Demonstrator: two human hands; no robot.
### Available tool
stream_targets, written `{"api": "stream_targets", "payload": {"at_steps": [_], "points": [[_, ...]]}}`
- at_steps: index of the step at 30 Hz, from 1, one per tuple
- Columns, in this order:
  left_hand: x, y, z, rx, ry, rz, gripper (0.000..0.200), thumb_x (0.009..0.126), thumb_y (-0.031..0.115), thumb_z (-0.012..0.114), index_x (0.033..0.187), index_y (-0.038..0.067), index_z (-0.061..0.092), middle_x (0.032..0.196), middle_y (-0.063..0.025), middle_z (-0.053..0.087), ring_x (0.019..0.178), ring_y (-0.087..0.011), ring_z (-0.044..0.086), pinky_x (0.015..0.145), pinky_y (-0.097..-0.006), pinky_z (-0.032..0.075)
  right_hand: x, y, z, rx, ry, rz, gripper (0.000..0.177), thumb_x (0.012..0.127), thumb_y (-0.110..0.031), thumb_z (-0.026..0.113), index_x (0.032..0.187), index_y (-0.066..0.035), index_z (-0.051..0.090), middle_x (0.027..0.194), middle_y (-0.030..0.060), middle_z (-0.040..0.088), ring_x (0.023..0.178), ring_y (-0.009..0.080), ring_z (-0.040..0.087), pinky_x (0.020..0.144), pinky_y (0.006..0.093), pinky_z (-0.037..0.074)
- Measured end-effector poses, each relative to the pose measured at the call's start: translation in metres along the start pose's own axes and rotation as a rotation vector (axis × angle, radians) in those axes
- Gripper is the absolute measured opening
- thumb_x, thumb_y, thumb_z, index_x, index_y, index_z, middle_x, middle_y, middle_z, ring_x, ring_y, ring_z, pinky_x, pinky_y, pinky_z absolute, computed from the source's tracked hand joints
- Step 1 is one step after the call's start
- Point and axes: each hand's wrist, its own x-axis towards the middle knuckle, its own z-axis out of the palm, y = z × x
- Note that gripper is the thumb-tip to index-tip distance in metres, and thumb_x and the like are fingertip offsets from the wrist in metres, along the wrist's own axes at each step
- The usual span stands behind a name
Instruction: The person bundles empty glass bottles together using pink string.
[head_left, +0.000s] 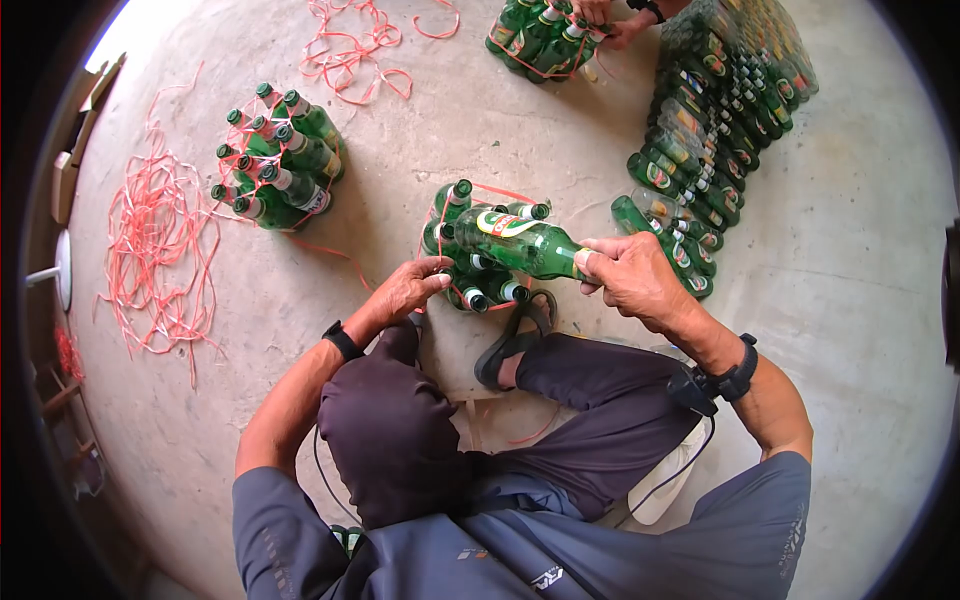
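Note:
My right hand point(637, 278) is closed around the neck of a green glass bottle point(515, 238). The bottle lies nearly level above a group of green bottles point(453, 200) standing on the floor, its base pointing left. A red plastic strap point(490, 188) loops loosely around that group. At the group's left side, my left hand point(410, 288) has thumb and fingers pinched together on the strap. The held bottle hides part of the group beneath it.
A strapped bundle of green bottles point(285, 165) stands at left, beside a heap of loose red strap point(160, 245). More strap point(355, 50) lies farther back. Another person's hands point(625, 30) touch a bundle point(540, 40) at the top. Many bottles point(705, 130) lie stacked at right.

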Motion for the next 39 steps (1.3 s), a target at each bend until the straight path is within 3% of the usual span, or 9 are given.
{"api": "stream_targets", "payload": {"at_steps": [2, 5, 8, 9, 12, 14, 19, 27, 39], "points": [[0.002, -0.005, 0.000, 0.025, 0.028, 0.050, 0.046, 0.093, 0.025, 0.053, 0.128, -0.005, 0.050, 0.112, -0.0211, 0.064, 0.101, -0.0240, 0.061, 0.085, -0.0345, 0.048, 0.000, -0.005, -0.001, 0.084, -0.031, 0.101, 0.034, 0.091, -0.021, 0.058, 0.116, 0.001, 0.063, 0.069, 0.0048, 0.061, 0.044, 0.0025, 0.040, 0.035, 0.0212, 0.029], [-0.005, 0.009, -0.002, -0.003, -0.017, -0.064, 0.046, 0.093, 0.025, 0.054, 0.127, -0.005, 0.051, 0.116, -0.0223, 0.063, 0.109, -0.0262, 0.059, 0.093, -0.0350, 0.044, -0.004, -0.007, 0.003, 0.171, -0.023, 0.171, 0.025, 0.090, -0.020, 0.055, 0.091, 0.001, 0.068, 0.065, 0.0010, 0.058, 0.043, 0.0035, 0.039, 0.036, 0.0223, 0.029], [0.000, -0.002, -0.002, 0.039, 0.019, 0.044, 0.046, 0.093, 0.025, 0.054, 0.128, -0.005, 0.050, 0.116, -0.0219, 0.063, 0.107, -0.0255, 0.060, 0.090, -0.0347, 0.046, -0.001, -0.001, 0.003, 0.042, -0.012, 0.118, 0.026, 0.088, -0.020, 0.055, 0.092, 0.003, 0.066, 0.059, 0.0057, 0.056, 0.043, 0.0078, 0.042, 0.038, 0.0274, 0.034], [-0.001, -0.002, -0.002, 0.039, 0.019, 0.045, 0.046, 0.093, 0.025, 0.054, 0.128, -0.005, 0.050, 0.116, -0.0219, 0.063, 0.107, -0.0255, 0.060, 0.090, -0.0347, 0.046, 0.003, 0.007, 0.006, -0.138, 0.022, -0.118, 0.025, 0.088, -0.020, 0.055, 0.090, 0.004, 0.065, 0.057, 0.0113, 0.056, 0.043, 0.0159, 0.047, 0.041, 0.0331, 0.037], [0.000, -0.005, -0.001, 0.033, 0.021, 0.049, 0.046, 0.093, 0.025, 0.054, 0.128, -0.005, 0.050, 0.115, -0.0214, 0.063, 0.101, -0.0238, 0.061, 0.084, -0.0344, 0.048, -0.004, 0.003, 0.009, -0.448, 0.070, -0.400, 0.025, 0.088, -0.018, 0.055, 0.094, 0.005, 0.063, 0.057, 0.0172, 0.055, 0.046, 0.0236, 0.053, 0.048, 0.0370, 0.041], [0.002, -0.010, 0.000, -0.001, 0.042, 0.089, 0.042, 0.094, 0.025, 0.052, 0.129, 0.002, 0.051, 0.073, 0.0009, 0.051, 0.061, -0.0084, 0.047, 0.056, -0.0260, 0.043, -0.010, -0.007, 0.014, -0.581, 0.080, -0.450, 0.025, 0.090, -0.017, 0.055, 0.099, 0.005, 0.063, 0.060, 0.0174, 0.055, 0.050, 0.0232, 0.054, 0.051, 0.0354, 0.041], [-0.002, -0.005, -0.001, -0.005, 0.033, 0.081, 0.043, 0.094, 0.025, 0.052, 0.129, 0.001, 0.051, 0.077, -0.0013, 0.054, 0.064, -0.0093, 0.048, 0.058, -0.0271, 0.044, -0.001, -0.015, 0.009, -0.647, 0.063, -0.482, 0.021, 0.087, -0.018, 0.056, 0.089, 0.002, 0.063, 0.064, 0.0255, 0.053, 0.058, 0.0438, 0.052, 0.054, 0.0429, 0.042], [-0.001, -0.010, 0.000, -0.030, 0.054, 0.085, 0.044, 0.093, 0.026, 0.053, 0.127, -0.001, 0.051, 0.081, -0.0025, 0.056, 0.066, -0.0096, 0.048, 0.061, -0.0260, 0.043, 0.021, -0.037, 0.016, -0.769, 0.030, -0.445, 0.028, 0.080, -0.019, 0.055, 0.070, 0.007, 0.061, 0.064, 0.0290, 0.057, 0.065, 0.0476, 0.059, 0.063, 0.0516, 0.047], [0.000, -0.010, -0.002, -0.029, 0.021, 0.063, 0.042, 0.094, 0.025, 0.053, 0.126, -0.003, 0.050, 0.086, -0.0022, 0.056, 0.071, -0.0096, 0.049, 0.062, -0.0259, 0.043, 0.065, -0.067, 0.052, -0.923, -0.143, -0.356, 0.027, 0.075, -0.008, 0.051, 0.097, -0.001, 0.063, 0.093, 0.0240, 0.066, 0.086, 0.0420, 0.064, 0.074, 0.0492, 0.053]]}}
